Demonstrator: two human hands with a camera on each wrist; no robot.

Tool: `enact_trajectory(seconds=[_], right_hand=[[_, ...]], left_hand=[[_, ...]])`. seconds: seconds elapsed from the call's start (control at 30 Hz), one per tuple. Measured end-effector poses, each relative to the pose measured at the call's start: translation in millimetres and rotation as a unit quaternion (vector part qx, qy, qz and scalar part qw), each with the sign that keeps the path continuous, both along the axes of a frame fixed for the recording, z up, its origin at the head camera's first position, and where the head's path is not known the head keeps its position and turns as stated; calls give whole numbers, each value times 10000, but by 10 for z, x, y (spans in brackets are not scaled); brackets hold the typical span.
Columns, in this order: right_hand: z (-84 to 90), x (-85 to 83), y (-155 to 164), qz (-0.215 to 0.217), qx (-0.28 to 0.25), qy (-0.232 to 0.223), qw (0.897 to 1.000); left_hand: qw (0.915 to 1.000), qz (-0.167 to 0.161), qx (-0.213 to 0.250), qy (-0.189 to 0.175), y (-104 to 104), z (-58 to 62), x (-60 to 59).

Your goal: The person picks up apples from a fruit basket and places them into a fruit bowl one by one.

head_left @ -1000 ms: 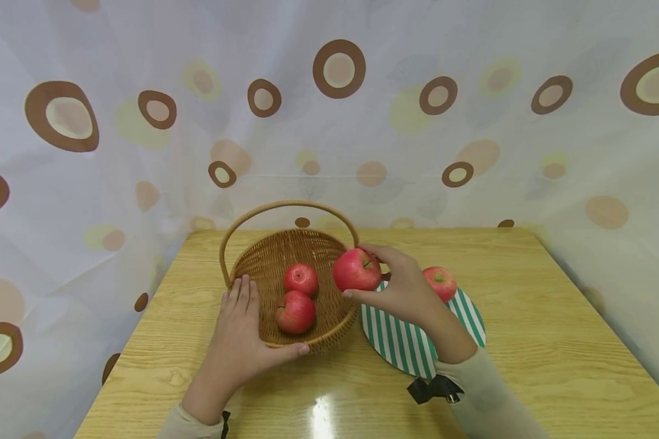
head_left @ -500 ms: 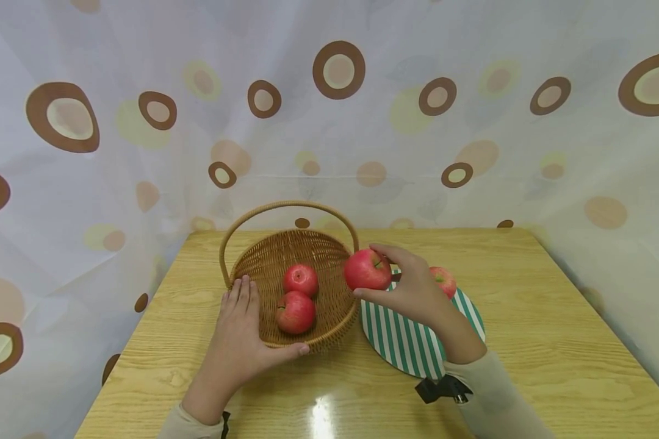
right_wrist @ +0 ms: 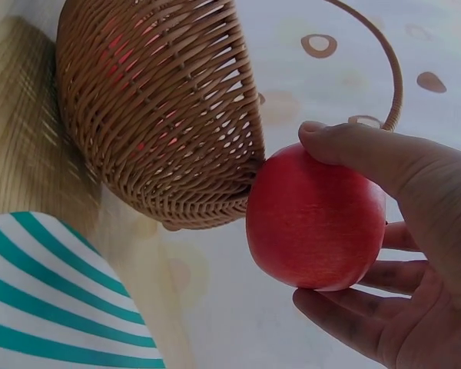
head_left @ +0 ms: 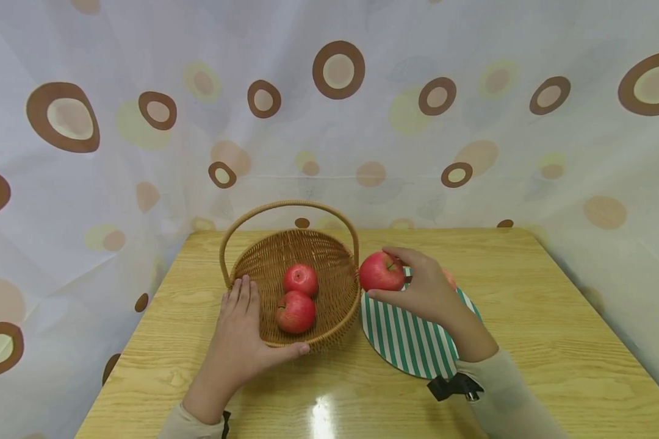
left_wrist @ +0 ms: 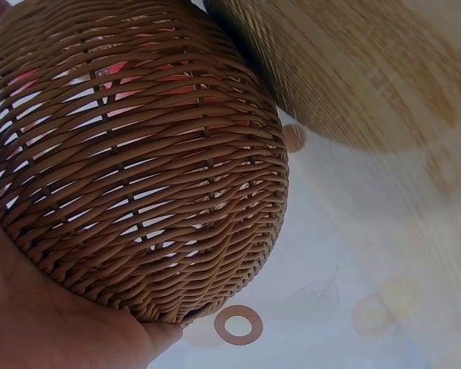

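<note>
counter (head_left: pixel 554 341) wood, cloth backdrop behind | wicker basket (head_left: pixel 329 256) near far-left of counter, two apples inside (head_left: pixel 300 279) (head_left: pixel 295 311) | striped plate (head_left: pixel 406 344) just right of basket | left grip (head_left: pixel 236 341) flat, fingers straight against basket near wall | right grip (head_left: pixel 425 289) curled round held apple (head_left: pixel 381 272), above plate's far-left edge beside basket rim

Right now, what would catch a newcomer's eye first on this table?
The red apple held in the right hand, above the far edge of the striped plate, just right of the wicker basket. Next, the two apples lying in that basket, with the left hand steadying its near rim.
</note>
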State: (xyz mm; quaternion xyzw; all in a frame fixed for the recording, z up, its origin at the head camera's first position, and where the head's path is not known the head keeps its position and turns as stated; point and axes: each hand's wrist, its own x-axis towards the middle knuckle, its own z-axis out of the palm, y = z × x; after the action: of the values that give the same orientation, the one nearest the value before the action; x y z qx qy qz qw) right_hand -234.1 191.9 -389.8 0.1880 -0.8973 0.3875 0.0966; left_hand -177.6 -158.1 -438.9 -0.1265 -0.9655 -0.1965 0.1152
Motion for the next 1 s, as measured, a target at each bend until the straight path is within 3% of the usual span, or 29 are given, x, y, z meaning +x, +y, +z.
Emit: enact_trajectory(seconds=[1.0], right_hand=[[-362, -208, 193, -281, 848, -405, 9952]], left_hand=[[10000, 19, -13, 40, 7, 15, -4]])
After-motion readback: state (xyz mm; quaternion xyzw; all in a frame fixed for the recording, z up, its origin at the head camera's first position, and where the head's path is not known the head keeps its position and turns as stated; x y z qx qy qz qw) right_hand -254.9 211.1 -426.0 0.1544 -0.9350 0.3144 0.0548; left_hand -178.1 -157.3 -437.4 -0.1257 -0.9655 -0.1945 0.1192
